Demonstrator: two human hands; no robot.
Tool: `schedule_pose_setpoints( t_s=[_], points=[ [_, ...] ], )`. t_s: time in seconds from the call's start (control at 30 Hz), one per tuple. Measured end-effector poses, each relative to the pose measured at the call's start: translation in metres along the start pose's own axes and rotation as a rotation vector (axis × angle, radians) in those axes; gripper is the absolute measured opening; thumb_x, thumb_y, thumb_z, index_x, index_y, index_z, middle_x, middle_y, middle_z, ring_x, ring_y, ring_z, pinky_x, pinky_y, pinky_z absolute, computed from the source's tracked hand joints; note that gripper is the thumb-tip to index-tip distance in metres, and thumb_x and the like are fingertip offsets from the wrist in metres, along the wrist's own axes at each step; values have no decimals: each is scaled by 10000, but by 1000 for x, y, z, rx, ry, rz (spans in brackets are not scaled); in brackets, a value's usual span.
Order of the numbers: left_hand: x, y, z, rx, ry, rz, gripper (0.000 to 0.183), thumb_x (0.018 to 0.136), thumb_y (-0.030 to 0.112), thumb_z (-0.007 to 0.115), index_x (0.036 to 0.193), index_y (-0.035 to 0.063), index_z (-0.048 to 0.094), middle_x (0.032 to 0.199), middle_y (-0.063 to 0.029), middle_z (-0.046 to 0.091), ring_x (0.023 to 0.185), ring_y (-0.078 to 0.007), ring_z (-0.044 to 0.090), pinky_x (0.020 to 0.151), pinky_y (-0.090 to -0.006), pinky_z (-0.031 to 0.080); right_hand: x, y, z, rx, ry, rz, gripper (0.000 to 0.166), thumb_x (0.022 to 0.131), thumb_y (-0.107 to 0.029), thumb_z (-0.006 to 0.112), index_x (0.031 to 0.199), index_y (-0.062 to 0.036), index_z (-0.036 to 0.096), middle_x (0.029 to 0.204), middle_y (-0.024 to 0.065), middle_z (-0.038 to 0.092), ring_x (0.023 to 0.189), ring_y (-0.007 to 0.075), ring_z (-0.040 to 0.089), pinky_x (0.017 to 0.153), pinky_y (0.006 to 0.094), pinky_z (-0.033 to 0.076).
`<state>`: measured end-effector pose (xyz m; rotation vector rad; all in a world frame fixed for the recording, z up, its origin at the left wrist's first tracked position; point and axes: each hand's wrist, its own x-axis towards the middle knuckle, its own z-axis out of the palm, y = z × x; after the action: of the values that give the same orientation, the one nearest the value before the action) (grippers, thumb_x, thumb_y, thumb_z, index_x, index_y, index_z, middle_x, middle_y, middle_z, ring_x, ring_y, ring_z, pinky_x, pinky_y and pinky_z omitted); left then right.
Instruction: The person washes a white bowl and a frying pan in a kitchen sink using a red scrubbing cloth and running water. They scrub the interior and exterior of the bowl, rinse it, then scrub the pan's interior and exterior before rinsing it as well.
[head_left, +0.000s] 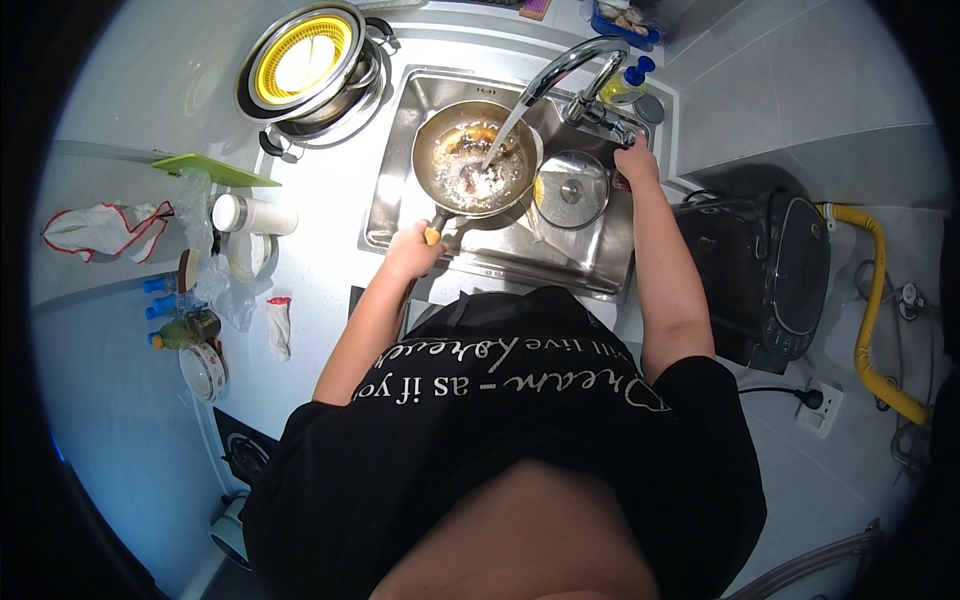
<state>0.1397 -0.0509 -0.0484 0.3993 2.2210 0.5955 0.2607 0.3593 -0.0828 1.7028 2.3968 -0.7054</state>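
Note:
My left hand (415, 251) grips the handle (433, 232) of a frying pan (435, 169) in the stainless steel sink (394, 180). Water (504, 136) runs from the chrome faucet (577, 58) into the pan, where dark residue and bubbles show in the liquid. At the sink's right rim, my right hand (637, 161) is closed at the faucet's lever, its fingertips partly hidden. A round glass lid (572, 206) with a central knob rests in the sink beside the pan. Something reddish (621, 181) shows just below my right hand.
Stacked pots (311, 124) with a yellow colander (262, 71) stand left of the sink. A white bottle (259, 215), a green cutting board (217, 171) and a soap dispenser (624, 88) are on the counter. A black appliance (799, 262) sits at the right.

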Motion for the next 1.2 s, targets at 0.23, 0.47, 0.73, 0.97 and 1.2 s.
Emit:
schedule_pose_setpoints(
  t_s=[0.23,0.47,0.73,0.97,1.2],
  points=[
    [0,0,0,12,-6,-7,281,773,222,735,865,32,551,646,-94,597,483,-188,572,456,-330,477,-1,0,3,51,3,16,570,745,-229,581,1284,-87,459,1168,235,597,1076,392,584,903,455,474],
    [12,-16,9,124,45,83,286,770,229,735,878,33,556,655,-97,602,490,-189,574,466,-332,479,-5,-4,2,53,-6,13,544,738,-264,554,1218,-14,491,1125,238,614,1078,400,571,915,428,455],
    [5,-17,6,84,37,63,287,772,224,735,862,26,547,681,-100,612,530,-198,582,479,-328,469,-21,-24,-7,59,-7,-100,448,753,-239,611,1138,-32,514,1000,206,644,930,361,635,809,432,501],
    [-42,-44,-12,-4,22,-42,340,733,256,738,900,15,568,822,-196,649,807,-369,628,723,-411,490,-77,-28,12,339,244,-374,404,709,-191,707,978,-62,434,798,148,633,751,320,646,709,404,507],
    [-68,-85,2,-21,108,-62,277,777,187,732,868,23,529,661,-94,571,538,-183,541,510,-327,455,-170,-133,62,555,-152,-894,281,739,-75,674,958,-16,507,772,129,641,667,199,635,626,322,505]
  ],
)
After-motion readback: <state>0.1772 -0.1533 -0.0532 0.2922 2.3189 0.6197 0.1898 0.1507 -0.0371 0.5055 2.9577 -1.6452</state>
